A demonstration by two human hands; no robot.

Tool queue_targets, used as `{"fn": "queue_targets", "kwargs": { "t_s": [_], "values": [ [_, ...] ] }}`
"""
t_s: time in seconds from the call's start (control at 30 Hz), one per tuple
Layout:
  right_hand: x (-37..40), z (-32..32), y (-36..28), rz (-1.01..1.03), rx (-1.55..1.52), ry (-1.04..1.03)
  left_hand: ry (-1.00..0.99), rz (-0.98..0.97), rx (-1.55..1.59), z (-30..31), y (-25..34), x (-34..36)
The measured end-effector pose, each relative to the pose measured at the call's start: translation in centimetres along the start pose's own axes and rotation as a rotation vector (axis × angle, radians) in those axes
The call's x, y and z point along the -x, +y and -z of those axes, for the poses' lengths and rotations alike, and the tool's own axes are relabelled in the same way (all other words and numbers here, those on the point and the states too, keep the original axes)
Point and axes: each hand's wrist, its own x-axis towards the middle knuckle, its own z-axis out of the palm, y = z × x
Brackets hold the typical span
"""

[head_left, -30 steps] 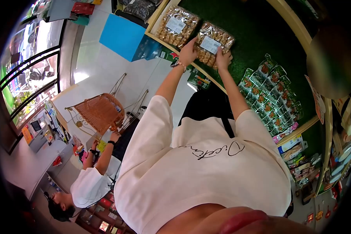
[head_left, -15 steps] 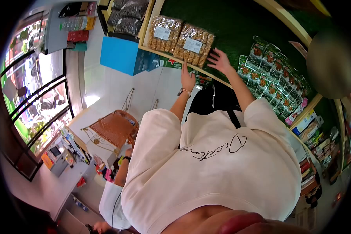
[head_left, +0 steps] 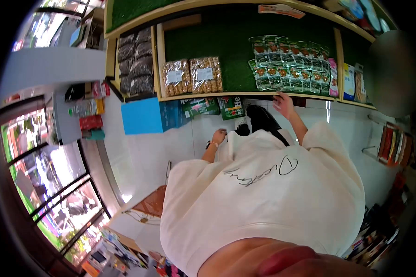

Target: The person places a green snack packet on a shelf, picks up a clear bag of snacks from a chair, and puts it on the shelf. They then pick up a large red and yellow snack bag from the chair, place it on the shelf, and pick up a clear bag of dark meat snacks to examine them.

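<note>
My right hand (head_left: 284, 105) is open at the front edge of the green-lined shelf (head_left: 245, 93), below the green packets (head_left: 289, 74), its fingers apart. Lower and to the left, my left hand (head_left: 219, 135), with a band and watch at the wrist, is beside my waist. Its fingers look curled, and what they hold, if anything, is hidden. Two clear bags of brown snacks with white labels, a left one (head_left: 176, 77) and a right one (head_left: 206, 75), sit side by side at the shelf's front left. Neither hand touches them.
Bags of dark contents (head_left: 141, 69) fill the compartment on the left. A blue box (head_left: 143, 116) and green cartons (head_left: 230, 107) are below the shelf edge. A brown woven chair (head_left: 151, 202) is at the lower left, and a rack (head_left: 389, 144) is at the right.
Both hands have moved away from the snack bags, the left back toward my waist, the right along the shelf edge. The view has turned, and the shelf now runs nearly level.
</note>
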Motion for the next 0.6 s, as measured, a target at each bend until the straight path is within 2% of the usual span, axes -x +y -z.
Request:
{"fn": "queue_targets", "kwargs": {
  "t_s": [0.03,0.1,0.17,0.23,0.33,0.37,0.47,0.5,0.57,0.6],
  "values": [
    [1.1,2.2,1.3,0.023,-0.006,0.016,-0.038,0.108,0.101,0.0,-1.1,0.4],
    [3.2,7.3,4.1,0.031,0.042,0.090,-0.058,0.179,0.157,0.2,-4.2,1.1],
    [6.6,10.9,6.2,0.044,0.053,0.225,-0.149,0.303,-0.119,1.5,-3.7,2.4],
    [10.1,13.8,9.0,0.033,0.057,0.369,-0.325,-0.144,-0.835,2.1,-10.1,-1.3],
    [13.3,20.3,13.9,-0.030,0.106,0.567,-0.181,0.162,-0.336,2.6,-3.6,-0.1],
    [13.9,22.2,15.8,-0.069,0.149,0.622,-0.079,0.178,-0.190,2.2,-0.6,0.9],
    [15.7,24.9,19.5,-0.249,0.351,0.657,-0.206,0.069,-0.393,1.8,1.8,-3.1],
    [16.4,25.4,20.4,-0.185,0.395,0.628,-0.218,0.037,-0.479,1.3,4.3,-3.3],
    [17.3,25.4,21.3,-0.056,0.487,0.576,-0.225,-0.129,-0.584,-0.3,5.4,-7.5],
    [17.6,25.3,21.7,-0.020,0.402,0.558,-0.245,-0.223,-0.655,-1.3,6.9,-8.7]
  ]
}}
